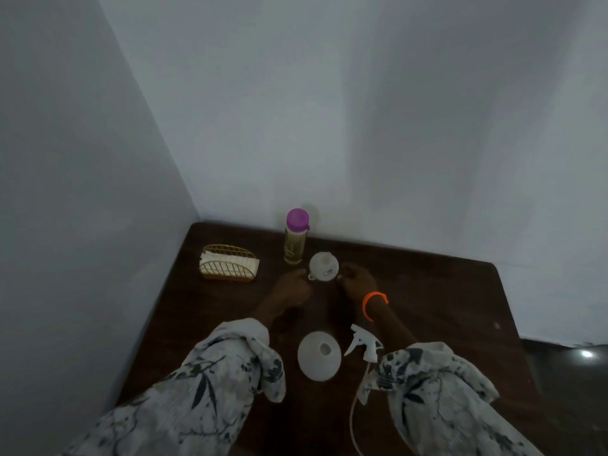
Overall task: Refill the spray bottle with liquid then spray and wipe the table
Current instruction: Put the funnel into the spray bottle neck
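Nearest stands the round white plastic spray bottle, uncapped, its white trigger sprayer head lying just beside it. Farther back, the left hand and right hand flank a small white plastic funnel; whether they grip it is unclear. It looks light and stiff, best pinched at its rim. Behind stands the purple-capped bottle of yellowish liquid.

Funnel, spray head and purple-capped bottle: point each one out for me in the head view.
Funnel (324, 267): head view, on its white bowl, between the two hands.
Spray head (364, 343): head view, on its white trigger body, lying on the table.
Purple-capped bottle (295, 245): head view, on its clear body holding yellowish liquid.
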The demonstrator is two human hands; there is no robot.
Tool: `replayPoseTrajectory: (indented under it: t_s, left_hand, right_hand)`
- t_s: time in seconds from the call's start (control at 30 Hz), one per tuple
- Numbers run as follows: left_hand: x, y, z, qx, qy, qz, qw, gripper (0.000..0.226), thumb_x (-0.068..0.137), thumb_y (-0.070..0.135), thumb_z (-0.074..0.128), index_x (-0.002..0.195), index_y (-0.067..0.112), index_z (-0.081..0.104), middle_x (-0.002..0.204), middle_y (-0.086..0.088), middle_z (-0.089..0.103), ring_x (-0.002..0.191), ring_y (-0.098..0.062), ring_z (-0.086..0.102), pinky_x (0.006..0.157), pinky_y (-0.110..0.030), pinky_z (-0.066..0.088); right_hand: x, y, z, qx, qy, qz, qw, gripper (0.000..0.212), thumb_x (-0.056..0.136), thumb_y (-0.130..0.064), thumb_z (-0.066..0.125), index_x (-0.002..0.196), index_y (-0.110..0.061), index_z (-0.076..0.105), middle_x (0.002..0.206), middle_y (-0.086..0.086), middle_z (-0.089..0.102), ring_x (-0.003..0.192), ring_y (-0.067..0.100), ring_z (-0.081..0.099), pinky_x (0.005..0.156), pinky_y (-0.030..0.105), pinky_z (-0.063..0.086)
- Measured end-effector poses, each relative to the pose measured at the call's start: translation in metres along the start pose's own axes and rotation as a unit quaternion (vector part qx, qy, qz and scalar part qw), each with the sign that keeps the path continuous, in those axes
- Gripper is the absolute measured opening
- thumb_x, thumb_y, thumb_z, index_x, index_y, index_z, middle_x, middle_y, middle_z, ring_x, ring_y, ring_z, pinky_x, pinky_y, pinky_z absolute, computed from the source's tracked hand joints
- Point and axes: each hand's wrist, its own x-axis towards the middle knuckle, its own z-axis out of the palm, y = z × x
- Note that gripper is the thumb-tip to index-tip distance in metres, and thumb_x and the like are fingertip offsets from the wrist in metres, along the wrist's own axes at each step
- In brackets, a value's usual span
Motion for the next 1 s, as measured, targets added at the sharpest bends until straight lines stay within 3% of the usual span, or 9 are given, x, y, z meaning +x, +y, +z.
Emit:
replayPoseTrajectory:
  t_s: [0.13,0.23,0.33,0.47,0.67,0.73,0.8,0.87,1.0]
  left_hand:
    - [0.037,-0.003,0.002,-0.061,-0.005,-0.051,0.997,0.075,0.090,0.011,0.065,0.157,0.023,0.031,0.132,-0.014,0.060,0.105,-0.027,0.066,0.086,-0.039,0.058]
    - [0.035,0.003,0.009,-0.087,0.005,-0.052,0.995,0.071,0.092,0.008,0.062,0.155,0.022,0.034,0.122,-0.009,0.061,0.097,-0.022,0.065,0.075,-0.033,0.056]
    - [0.037,-0.001,0.017,-0.112,0.000,-0.039,0.993,0.068,0.091,0.005,0.060,0.153,0.023,0.039,0.114,-0.005,0.062,0.088,-0.020,0.063,0.067,-0.031,0.052]
    - [0.032,0.001,0.016,-0.184,-0.023,-0.079,0.979,0.072,0.088,0.008,0.055,0.153,0.035,0.038,0.115,-0.015,0.069,0.082,-0.020,0.056,0.057,-0.027,0.043]
    - [-0.034,0.020,-0.002,-0.283,-0.034,-0.059,0.957,0.052,0.095,0.017,0.059,0.142,0.038,0.054,0.120,-0.008,0.069,0.094,-0.017,0.061,0.060,-0.023,0.044]
    - [-0.049,0.023,-0.001,-0.314,-0.049,-0.049,0.947,0.046,0.093,0.020,0.065,0.135,0.039,0.061,0.120,-0.004,0.070,0.099,-0.017,0.064,0.062,-0.023,0.046]
    - [-0.053,0.025,0.000,-0.332,-0.064,-0.043,0.940,0.040,0.093,0.019,0.067,0.129,0.036,0.066,0.120,-0.002,0.071,0.106,-0.018,0.068,0.064,-0.023,0.049]
    - [-0.058,0.029,0.000,-0.364,-0.075,-0.033,0.928,0.032,0.094,0.020,0.067,0.125,0.030,0.070,0.120,-0.004,0.072,0.111,-0.022,0.070,0.067,-0.026,0.054]
    - [-0.097,0.043,-0.007,-0.437,-0.056,0.006,0.898,0.026,0.090,0.019,0.075,0.115,0.013,0.076,0.112,-0.013,0.076,0.103,-0.026,0.074,0.076,-0.031,0.061]
  right_hand:
    - [0.035,0.000,0.012,0.041,-0.023,0.025,0.999,0.036,0.088,-0.013,0.063,0.124,-0.017,0.064,0.120,0.012,0.068,0.105,0.032,0.065,0.089,0.050,0.057]
    - [0.039,-0.003,0.016,0.092,-0.029,0.049,0.994,0.037,0.093,-0.012,0.059,0.130,-0.014,0.061,0.123,0.011,0.063,0.103,0.030,0.063,0.079,0.045,0.061]
    - [0.036,0.000,0.020,0.171,-0.021,0.081,0.982,0.035,0.098,-0.015,0.057,0.132,-0.013,0.059,0.129,0.014,0.060,0.104,0.028,0.061,0.081,0.046,0.060]
    - [0.015,0.001,0.017,0.336,-0.008,0.121,0.934,0.025,0.101,-0.022,0.055,0.124,-0.015,0.060,0.131,0.015,0.058,0.113,0.031,0.060,0.077,0.041,0.058]
    - [-0.037,-0.009,-0.011,0.466,0.016,0.142,0.873,0.021,0.099,-0.026,0.060,0.119,-0.022,0.062,0.125,0.014,0.062,0.102,0.030,0.066,0.085,0.046,0.059]
    - [-0.047,-0.011,-0.020,0.476,0.022,0.124,0.870,0.033,0.101,-0.023,0.056,0.132,-0.013,0.056,0.134,0.016,0.057,0.105,0.028,0.062,0.089,0.048,0.058]
    - [-0.052,-0.011,-0.027,0.454,0.038,0.100,0.884,0.039,0.103,-0.021,0.053,0.138,-0.004,0.051,0.134,0.016,0.057,0.104,0.024,0.060,0.078,0.036,0.059]
    - [-0.060,-0.010,-0.032,0.445,0.066,0.054,0.892,0.031,0.102,-0.016,0.055,0.129,-0.001,0.060,0.128,0.018,0.063,0.098,0.022,0.066,0.069,0.027,0.059]
    - [-0.099,-0.022,-0.048,0.455,0.058,-0.007,0.888,0.018,0.094,-0.016,0.066,0.111,-0.011,0.070,0.112,0.015,0.071,0.108,0.034,0.068,0.089,0.051,0.059]
